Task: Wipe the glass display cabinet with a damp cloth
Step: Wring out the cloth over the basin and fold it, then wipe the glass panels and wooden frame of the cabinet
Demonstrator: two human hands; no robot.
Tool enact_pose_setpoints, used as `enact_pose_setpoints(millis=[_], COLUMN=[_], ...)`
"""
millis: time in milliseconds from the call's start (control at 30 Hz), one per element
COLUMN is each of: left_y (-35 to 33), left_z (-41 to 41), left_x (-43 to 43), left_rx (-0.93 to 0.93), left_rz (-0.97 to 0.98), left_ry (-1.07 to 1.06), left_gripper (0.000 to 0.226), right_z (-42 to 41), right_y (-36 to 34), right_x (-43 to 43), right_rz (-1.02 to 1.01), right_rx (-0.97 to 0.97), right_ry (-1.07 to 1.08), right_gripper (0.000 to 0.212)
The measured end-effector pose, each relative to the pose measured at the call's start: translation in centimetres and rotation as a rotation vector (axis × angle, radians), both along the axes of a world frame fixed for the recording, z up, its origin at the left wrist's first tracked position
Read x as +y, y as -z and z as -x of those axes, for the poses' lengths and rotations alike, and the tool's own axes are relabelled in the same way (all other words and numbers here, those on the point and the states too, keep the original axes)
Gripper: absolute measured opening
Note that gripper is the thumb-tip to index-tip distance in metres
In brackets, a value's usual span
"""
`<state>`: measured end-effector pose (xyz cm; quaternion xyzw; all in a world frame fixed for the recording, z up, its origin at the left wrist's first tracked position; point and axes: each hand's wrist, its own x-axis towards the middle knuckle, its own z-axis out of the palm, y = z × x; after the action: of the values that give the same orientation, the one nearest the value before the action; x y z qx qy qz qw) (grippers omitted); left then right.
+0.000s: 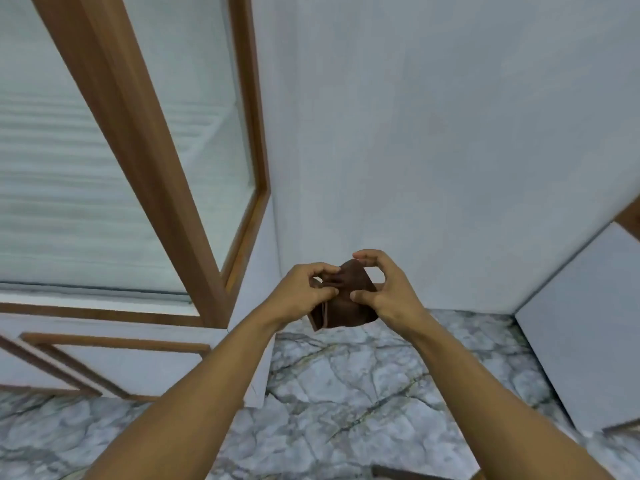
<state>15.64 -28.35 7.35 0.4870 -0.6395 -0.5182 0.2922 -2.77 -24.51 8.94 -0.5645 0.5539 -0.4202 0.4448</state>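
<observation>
A small dark brown cloth (349, 306) is bunched and folded between both my hands, held in the air in front of a pale wall. My left hand (299, 294) pinches its left side with fingers curled. My right hand (384, 289) grips its right side, thumb on the front and fingers arched over the top. The glass display cabinet (114, 161) stands to the left, with tall glass panes in brown wooden frames; its nearest frame edge is a short way left of my left hand. Neither hand touches the cabinet.
A pale wall (433, 133) fills the space ahead. The floor (363, 393) is grey veined marble. The cabinet's white lower panel with wood trim (114, 355) sits bottom left. A white panel (588, 323) leans in from the right.
</observation>
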Motion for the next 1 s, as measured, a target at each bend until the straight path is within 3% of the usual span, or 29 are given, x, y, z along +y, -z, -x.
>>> enact_pose_setpoints(millis=[133,267,400,533,633,767,1000], left_y=[-1.2,-2.0,-2.3,-3.7,-5.2,-9.1,-16.8], left_z=[-1.2,-1.8,-2.1,-2.2,-1.8,-0.5,-1.3], left_x=[-4.8,-8.8,-13.5,-19.5,-24.1,-27.9,-30.8], left_rx=[0.058,0.018,-0.148,-0.228,-0.349,-0.375,-0.628], left_rz=[0.005,0.062,0.219,0.329,0.503,0.569,0.708], left_ry=[-0.018,-0.047,-0.101,-0.325,-0.574,-0.882,-1.060], left_gripper=[0.033,0.041,0.038,0.042,0.038,0.029,0.020], right_z=[-1.5,-2.2,-2.3,-2.2,-2.3,-3.1,-6.8], right_y=[-0.5,0.3,0.2,-1.2,-3.4,-7.6,-13.3], right_x=[-5.6,-11.3,-18.5,-28.1,-35.3,-41.7,-46.9], right_rz=[-0.001,-0.009,0.013,0.066,0.129,0.205,0.477], right_rx=[-0.037,0.051,0.146,0.156,0.082,-0.068,-0.206], right_ry=[-0.026,-0.120,-0.237,-0.352,-0.465,-0.599,-0.701], right_gripper=[0.065,0.071,0.039,0.021,0.028,0.038,0.038])
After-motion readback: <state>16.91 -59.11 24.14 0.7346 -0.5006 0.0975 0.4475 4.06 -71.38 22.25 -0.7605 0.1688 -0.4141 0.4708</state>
